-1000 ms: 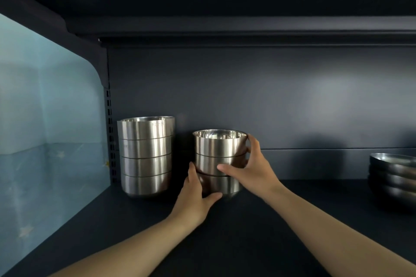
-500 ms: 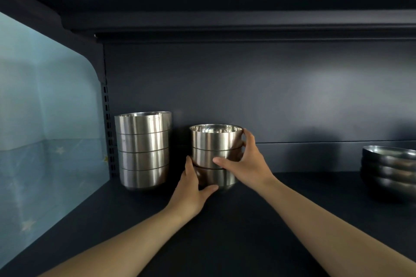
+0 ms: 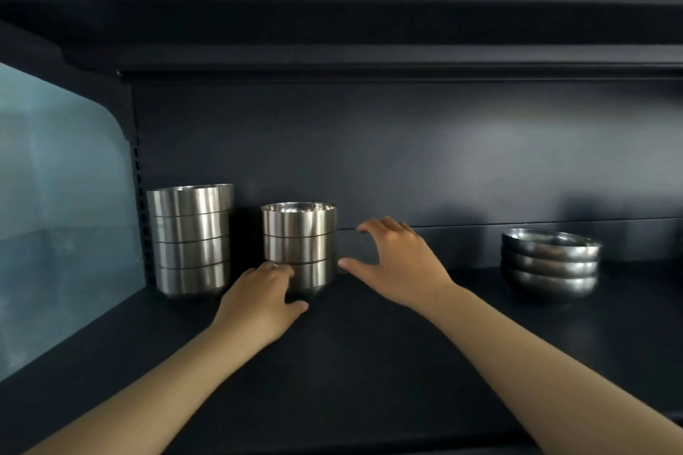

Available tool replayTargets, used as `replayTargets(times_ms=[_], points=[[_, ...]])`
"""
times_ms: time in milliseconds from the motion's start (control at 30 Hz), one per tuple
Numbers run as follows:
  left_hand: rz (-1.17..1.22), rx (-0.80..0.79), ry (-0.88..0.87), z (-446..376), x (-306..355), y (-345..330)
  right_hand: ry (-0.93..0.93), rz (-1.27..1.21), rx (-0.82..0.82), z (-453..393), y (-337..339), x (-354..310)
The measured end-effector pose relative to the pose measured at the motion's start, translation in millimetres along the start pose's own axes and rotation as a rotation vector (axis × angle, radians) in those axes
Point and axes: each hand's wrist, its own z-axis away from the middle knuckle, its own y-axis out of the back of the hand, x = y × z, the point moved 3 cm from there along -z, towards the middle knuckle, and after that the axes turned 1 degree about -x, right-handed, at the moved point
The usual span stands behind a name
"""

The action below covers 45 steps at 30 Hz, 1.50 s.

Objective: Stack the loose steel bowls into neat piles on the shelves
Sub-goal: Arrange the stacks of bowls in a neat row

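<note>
A pile of three straight-walled steel bowls stands upright on the dark shelf, near the back wall. My left hand rests at the pile's lower left, fingers against the bottom bowl, thumb on the shelf in front. My right hand hovers just right of the pile, fingers spread, holding nothing and not touching it. A taller pile of several similar bowls stands to the left, against the shelf's corner. Three wider, rounded bowls are stacked at the right.
A pale blue side panel closes the shelf's left end, with a slotted upright beside it. The shelf above overhangs the bowls. Bare shelf lies between the middle pile and the rounded bowls, and in front.
My right hand has let go of the middle pile and drawn away to the right with its fingers spread. My left hand stays at the pile's base. The view has shifted slightly.
</note>
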Motion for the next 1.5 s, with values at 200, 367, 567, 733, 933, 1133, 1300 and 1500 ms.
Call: replayTargets(times_ms=[200,367,567,733,933,1133,1300,1500], points=[[-0.039,0.015,-0.159,13.1,82.9,12.2,-0.048,0.151,-0.146,54.8,51.3,28.4],[-0.010,0.053,-0.224,23.5,138.3,17.7,-0.102,0.208,-0.139,85.2,94.5,53.1],[-0.059,-0.028,-0.292,31.0,213.4,15.1,-0.165,0.307,-0.103,117.9,163.5,110.9],[-0.118,-0.111,-0.308,24.2,302.9,13.2,-0.205,0.405,-0.236,151.4,223.5,184.6],[-0.040,-0.081,-0.299,29.8,416.4,-9.6,-0.209,0.390,-0.265,189.2,278.8,262.0],[-0.061,-0.030,-0.286,36.2,486.5,-21.1,-0.242,0.368,-0.270,211.9,318.0,309.9],[-0.039,-0.028,-0.295,38.5,519.8,-25.5,-0.279,0.361,-0.286,226.6,335.2,337.4],[-0.055,-0.067,-0.276,48.1,560.5,-36.8,-0.248,0.344,-0.309,240.3,348.2,368.3]])
